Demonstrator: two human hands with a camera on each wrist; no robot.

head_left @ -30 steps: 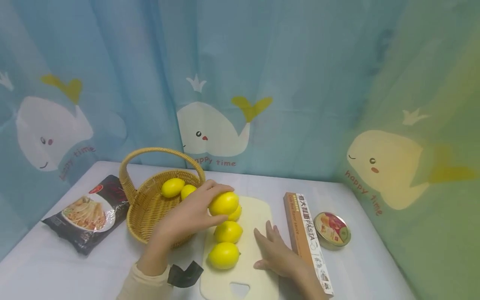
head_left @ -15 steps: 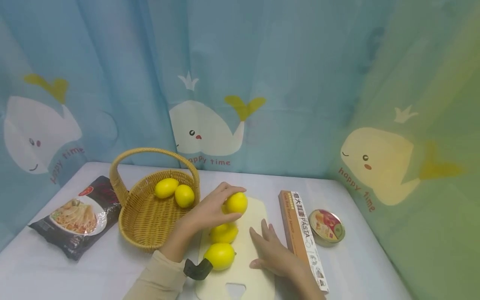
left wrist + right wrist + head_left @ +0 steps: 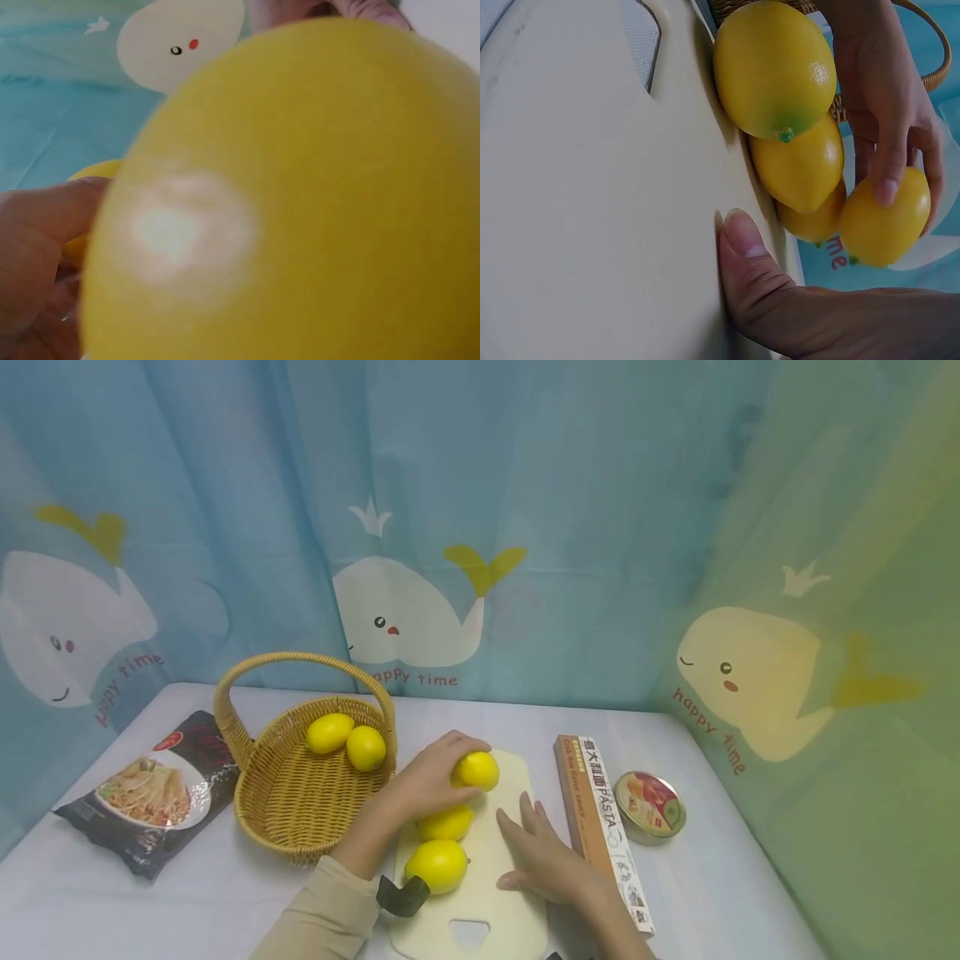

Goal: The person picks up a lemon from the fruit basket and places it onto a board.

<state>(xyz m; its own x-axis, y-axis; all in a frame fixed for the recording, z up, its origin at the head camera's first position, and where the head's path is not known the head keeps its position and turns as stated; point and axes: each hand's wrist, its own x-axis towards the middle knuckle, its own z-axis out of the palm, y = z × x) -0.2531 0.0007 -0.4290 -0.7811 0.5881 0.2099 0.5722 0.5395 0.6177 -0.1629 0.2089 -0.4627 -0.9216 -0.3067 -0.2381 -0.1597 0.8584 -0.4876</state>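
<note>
Near the middle of the head view, a yellow lemon (image 3: 479, 771) is pinched between the thumb and fingers of the left hand (image 3: 438, 781), over the far part of a cream cutting board (image 3: 513, 914). The right hand (image 3: 543, 860) is held with its fingers spread at the board's right side, just right of centre in the lower frame; in the right wrist view its thumb is laid on the board. Three more lemons (image 3: 776, 71) are seen in a row on the board in that view, near the held one. The left wrist view is largely filled by a blurred yellow fruit, and which lemon is shown there cannot be told.

At centre left of the head view, two lemons (image 3: 366, 748) are contained in a handled wicker basket (image 3: 300, 810). A dark food packet (image 3: 153, 789) is placed at lower left, beside the basket. At lower right, a long pasta box (image 3: 600, 827) is set beside a round tin (image 3: 650, 806). The background is filled by a whale-printed curtain (image 3: 600, 543).
</note>
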